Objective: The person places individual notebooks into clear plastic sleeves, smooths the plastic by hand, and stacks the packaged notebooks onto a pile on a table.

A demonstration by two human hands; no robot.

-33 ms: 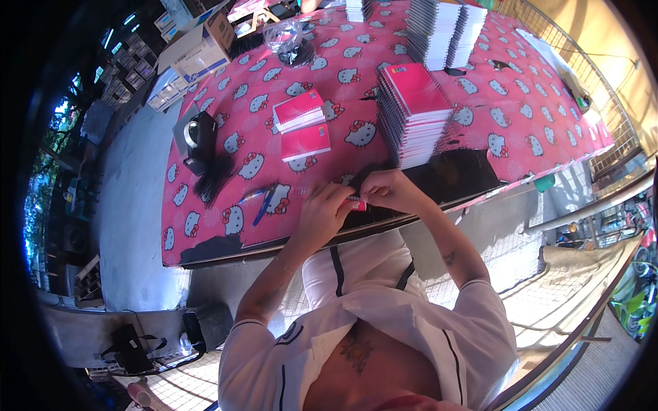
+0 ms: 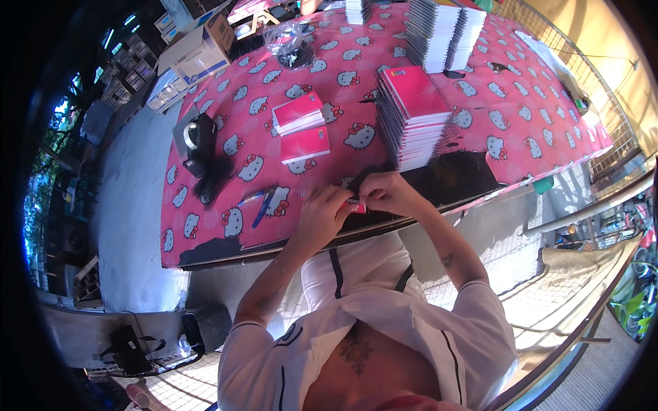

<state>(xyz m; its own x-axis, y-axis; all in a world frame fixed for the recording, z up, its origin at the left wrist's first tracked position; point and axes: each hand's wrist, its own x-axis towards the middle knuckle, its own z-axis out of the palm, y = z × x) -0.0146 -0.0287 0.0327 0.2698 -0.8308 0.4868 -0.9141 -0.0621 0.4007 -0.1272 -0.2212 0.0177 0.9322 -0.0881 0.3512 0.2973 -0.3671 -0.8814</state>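
Held between narrowed fingers of left hand [image 2: 323,209]: small pink notebook [image 2: 361,208], mostly hidden. At its right edge, right hand [image 2: 382,192], fingertips close together; pinching or merely touching, cannot tell. Best steadied firmly with left and worked with small, even right-hand finger movements, sparing the edge. Just beyond right hand, tall stack of wire-bound notebooks [image 2: 417,106], limiting forward reach. Ahead of left hand, pink pads [image 2: 305,145]; to its left, blue pen [image 2: 261,210] and, farther out, black strands [image 2: 212,181].
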